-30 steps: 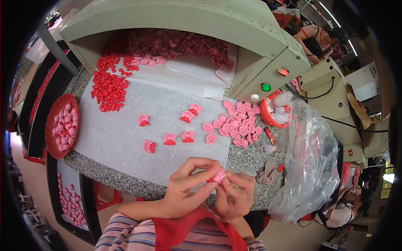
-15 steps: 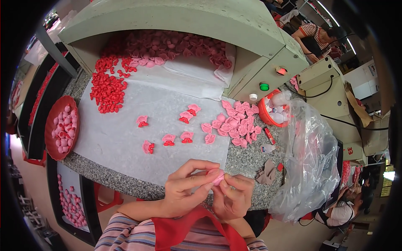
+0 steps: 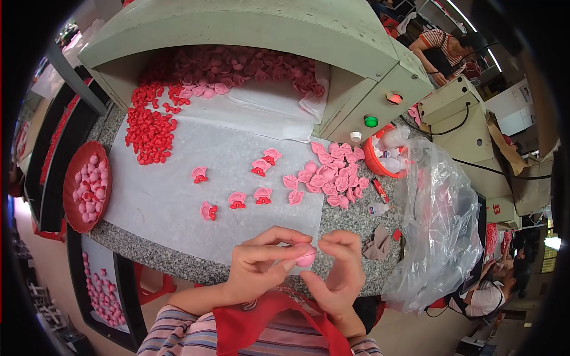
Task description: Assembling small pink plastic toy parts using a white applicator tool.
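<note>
A rounded pink plastic piece [image 3: 305,255] is pinched between the thumb and fingers of my left hand [image 3: 256,261]. Just to its right, my right hand [image 3: 338,276] has its thumb and fingers spread apart around nothing. Beyond my hands, several pink half-shells with red bow-like parts [image 3: 237,200] lie spaced out on the white paper [image 3: 178,228]. To the right of these is a loose pile of pink half-shells [image 3: 332,175]. Small red parts [image 3: 148,136] are heaped at the left of the paper.
A pale green metal housing [image 3: 237,26] stands at the back, with more pink parts inside. At left sits a red basket [image 3: 68,196] of pink balls. An orange basket of bottles [image 3: 374,157], a small bottle [image 3: 378,208] and a clear plastic bag [image 3: 439,237] are at right.
My right hand has let go of the pink piece and opened, moving slightly right. My left hand still holds the piece, now more exposed.
</note>
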### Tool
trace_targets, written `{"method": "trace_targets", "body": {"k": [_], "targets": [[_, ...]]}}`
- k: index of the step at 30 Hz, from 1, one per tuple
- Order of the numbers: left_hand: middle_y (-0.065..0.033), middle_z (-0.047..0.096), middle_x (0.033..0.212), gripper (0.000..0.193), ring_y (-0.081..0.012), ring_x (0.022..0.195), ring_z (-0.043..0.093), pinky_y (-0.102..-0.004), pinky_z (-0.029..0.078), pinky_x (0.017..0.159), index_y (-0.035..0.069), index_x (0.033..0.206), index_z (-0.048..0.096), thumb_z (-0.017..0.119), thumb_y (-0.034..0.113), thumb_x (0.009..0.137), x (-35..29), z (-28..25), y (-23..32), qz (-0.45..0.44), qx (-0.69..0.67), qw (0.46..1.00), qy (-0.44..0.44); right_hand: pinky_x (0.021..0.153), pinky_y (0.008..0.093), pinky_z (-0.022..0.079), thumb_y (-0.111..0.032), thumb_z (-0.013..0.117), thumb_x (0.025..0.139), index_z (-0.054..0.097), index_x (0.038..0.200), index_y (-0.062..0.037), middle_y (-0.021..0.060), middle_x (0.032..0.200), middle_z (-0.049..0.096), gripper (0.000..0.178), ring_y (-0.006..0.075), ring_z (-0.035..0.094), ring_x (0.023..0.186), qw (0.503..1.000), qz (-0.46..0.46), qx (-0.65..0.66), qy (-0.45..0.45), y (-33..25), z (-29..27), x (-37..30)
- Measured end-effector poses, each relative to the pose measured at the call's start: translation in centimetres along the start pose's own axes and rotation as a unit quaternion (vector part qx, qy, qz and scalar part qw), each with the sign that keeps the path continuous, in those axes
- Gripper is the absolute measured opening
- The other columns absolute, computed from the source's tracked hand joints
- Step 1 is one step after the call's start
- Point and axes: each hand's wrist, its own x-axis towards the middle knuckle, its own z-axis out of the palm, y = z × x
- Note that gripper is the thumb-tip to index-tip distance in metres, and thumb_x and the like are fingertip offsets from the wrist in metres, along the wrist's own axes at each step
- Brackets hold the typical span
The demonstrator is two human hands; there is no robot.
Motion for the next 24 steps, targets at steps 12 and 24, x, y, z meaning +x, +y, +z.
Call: {"method": "trace_targets", "body": {"k": [12,24], "targets": [[-0.0226,0.052,0.112,0.011,-0.0278,0.107,0.052,-0.0406,0.042,0.091,-0.001,0.092,0.053,0.054,-0.004,0.081,0.0,-0.4,-0.2,-0.068,-0.145,0.987,-0.01,0.082,0.0299,0.042,-0.003,0.074,0.066,0.063,0.096,-0.0045,0.0118,0.108,0.053,0.032,0.0205,0.052,0.098,0.988,0.07,0.095,-0.097,0.7,-0.5,0.7],[-0.0242,0.054,0.11,0.004,-0.0302,0.106,0.053,-0.0446,0.041,0.091,0.003,0.084,0.058,0.059,0.002,0.08,0.0,-0.9,-0.7,-0.04,-0.127,0.991,-0.007,0.089,0.0353,0.04,0.002,0.071,0.067,0.062,0.096,-0.0013,0.0151,0.111,0.052,0.03,0.024,0.049,0.106,0.97,0.136,0.18,-0.087,0.4,0.4,0.7]]}}
